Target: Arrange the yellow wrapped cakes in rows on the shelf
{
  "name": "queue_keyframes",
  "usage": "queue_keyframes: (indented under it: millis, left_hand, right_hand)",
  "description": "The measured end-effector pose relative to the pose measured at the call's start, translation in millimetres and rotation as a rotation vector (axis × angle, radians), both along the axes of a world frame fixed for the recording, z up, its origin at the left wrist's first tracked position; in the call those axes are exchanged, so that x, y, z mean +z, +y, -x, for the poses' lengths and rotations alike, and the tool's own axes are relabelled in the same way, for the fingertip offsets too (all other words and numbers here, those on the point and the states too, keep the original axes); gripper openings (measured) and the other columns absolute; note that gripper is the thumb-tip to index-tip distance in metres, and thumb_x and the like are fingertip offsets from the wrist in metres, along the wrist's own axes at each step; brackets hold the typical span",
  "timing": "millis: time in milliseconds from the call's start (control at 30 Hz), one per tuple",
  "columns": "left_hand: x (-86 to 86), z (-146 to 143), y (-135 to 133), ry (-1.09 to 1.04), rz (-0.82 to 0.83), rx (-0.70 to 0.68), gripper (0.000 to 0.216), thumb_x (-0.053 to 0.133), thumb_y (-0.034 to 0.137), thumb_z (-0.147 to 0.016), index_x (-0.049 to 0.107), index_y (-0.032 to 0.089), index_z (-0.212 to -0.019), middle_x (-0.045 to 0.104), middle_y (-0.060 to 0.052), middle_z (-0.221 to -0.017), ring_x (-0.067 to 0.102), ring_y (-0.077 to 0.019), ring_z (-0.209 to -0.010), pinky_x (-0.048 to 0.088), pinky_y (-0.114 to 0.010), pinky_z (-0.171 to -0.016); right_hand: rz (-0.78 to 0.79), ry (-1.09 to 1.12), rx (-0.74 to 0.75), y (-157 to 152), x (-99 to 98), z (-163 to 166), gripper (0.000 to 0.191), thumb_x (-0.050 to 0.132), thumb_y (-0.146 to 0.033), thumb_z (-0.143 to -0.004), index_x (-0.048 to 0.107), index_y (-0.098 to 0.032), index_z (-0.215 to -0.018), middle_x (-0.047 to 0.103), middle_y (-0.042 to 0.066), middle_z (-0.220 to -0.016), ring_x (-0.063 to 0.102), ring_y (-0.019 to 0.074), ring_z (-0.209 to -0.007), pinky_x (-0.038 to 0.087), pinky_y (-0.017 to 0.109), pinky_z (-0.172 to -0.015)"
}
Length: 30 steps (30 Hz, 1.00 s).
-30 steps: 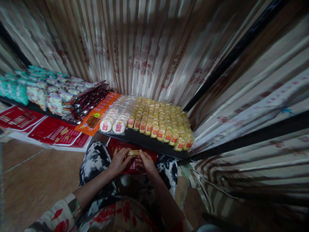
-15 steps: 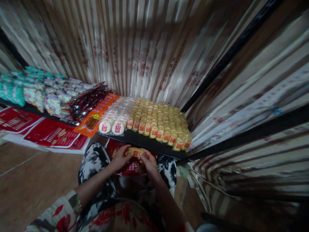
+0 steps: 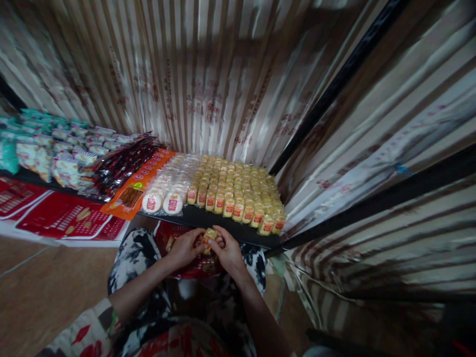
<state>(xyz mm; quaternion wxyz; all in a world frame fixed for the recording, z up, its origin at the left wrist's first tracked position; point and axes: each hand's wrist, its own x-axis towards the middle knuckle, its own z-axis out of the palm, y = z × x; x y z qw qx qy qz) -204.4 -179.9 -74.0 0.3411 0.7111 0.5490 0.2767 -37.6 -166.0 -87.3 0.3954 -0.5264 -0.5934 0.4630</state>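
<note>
Between my knees, my left hand (image 3: pixel 187 248) and my right hand (image 3: pixel 227 249) are both closed on one small wrapped yellow cake (image 3: pixel 209 236) with a red and orange label. It is tilted, and my fingers cover part of it. Beyond my hands, on a black shelf (image 3: pixel 208 216), stand rows of the same wrapped yellow cakes (image 3: pixel 238 191). Left of them lie two rows of round white wrapped crackers (image 3: pixel 173 202). Beneath my hands is a red printed bag or box (image 3: pixel 186 270), partly hidden.
Farther left on the shelf are an orange snack packet (image 3: pixel 130 196), dark red packets (image 3: pixel 122 166), and white and green packets (image 3: pixel 67 171). Red printed cartons (image 3: pixel 70 215) stand below. Striped curtains (image 3: pixel 215 84) hang behind, with black metal poles (image 3: pixel 334 94) at the right.
The cake has turned from lying sideways to a more upright tilt, and my hands have come closer together around it. The view has shifted slightly, so the shelf appears farther left and lower.
</note>
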Motion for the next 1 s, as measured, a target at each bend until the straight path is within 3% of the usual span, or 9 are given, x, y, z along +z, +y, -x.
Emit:
queue_keyframes:
  millis: [133, 300, 433, 600, 833, 1000]
  left_hand:
    - [0.0, -10.6, 10.6, -0.149, 0.11, 0.096, 0.024, 0.055, 0.025, -0.075, 0.057, 0.017, -0.097, 0.063, -0.001, -0.082, 0.057, -0.0141, -0.07, 0.044, -0.024, -0.067]
    - [-2.5, -25.7, 40.5, -0.184, 0.017, 0.305, 0.026, 0.056, 0.023, -0.074, 0.056, 0.015, -0.098, 0.056, -0.001, -0.087, 0.053, -0.01, -0.064, 0.044, -0.023, -0.066]
    - [-2.5, -42.7, 67.1, -0.097, -0.06, 0.379, 0.026, 0.058, 0.022, -0.075, 0.056, 0.016, -0.1, 0.055, -0.002, -0.088, 0.053, -0.0107, -0.066, 0.044, -0.025, -0.071]
    - [1.3, -61.1, 81.8, 0.072, -0.101, 0.389, 0.024, 0.056, 0.023, -0.08, 0.055, 0.019, -0.103, 0.058, -0.004, -0.095, 0.056, -0.0144, -0.08, 0.043, -0.026, -0.077]
    - [1.2, -71.3, 92.3, 0.101, -0.099, 0.403, 0.023, 0.051, 0.022, -0.084, 0.05, 0.017, -0.106, 0.056, -0.008, -0.101, 0.056, -0.0191, -0.093, 0.043, -0.03, -0.082]
    - [-2.5, -77.6, 99.9, 0.044, -0.168, 0.417, 0.023, 0.05, 0.017, -0.083, 0.046, 0.016, -0.105, 0.055, -0.008, -0.1, 0.055, -0.0187, -0.095, 0.044, -0.031, -0.084]
  right_hand:
    - [-0.122, -0.044, -0.057, 2.8, 5.9, -6.1, 0.046, 0.052, -0.038, -0.079, 0.051, -0.019, -0.121, 0.06, 0.008, -0.103, 0.058, 0.0138, -0.075, 0.051, 0.026, -0.068]
    - [-0.39, -0.37, -0.118, 23.5, 5.8, -21.5, 0.04, 0.036, -0.031, -0.088, 0.053, -0.018, -0.122, 0.057, 0.011, -0.114, 0.053, 0.0201, -0.105, 0.042, 0.035, -0.093]
    - [-0.426, -0.503, -0.146, 42.7, -9.0, -30.8, 0.043, 0.031, -0.029, -0.089, 0.05, -0.018, -0.127, 0.058, 0.012, -0.111, 0.055, 0.0207, -0.101, 0.043, 0.037, -0.091]
    - [-0.445, -0.494, -0.201, 50.1, -25.1, -37.8, 0.044, 0.028, -0.03, -0.091, 0.051, -0.017, -0.126, 0.061, 0.012, -0.103, 0.057, 0.0196, -0.095, 0.044, 0.035, -0.087]
    - [-0.459, -0.467, -0.217, 49.8, -26.7, -38.5, 0.042, 0.03, -0.03, -0.09, 0.057, -0.014, -0.118, 0.063, 0.013, -0.102, 0.058, 0.0197, -0.093, 0.045, 0.032, -0.086]
    - [-0.425, -0.471, -0.215, 51.7, -24.4, -36.6, 0.045, 0.03, -0.03, -0.089, 0.051, -0.016, -0.126, 0.064, 0.012, -0.103, 0.059, 0.0199, -0.094, 0.045, 0.032, -0.085]
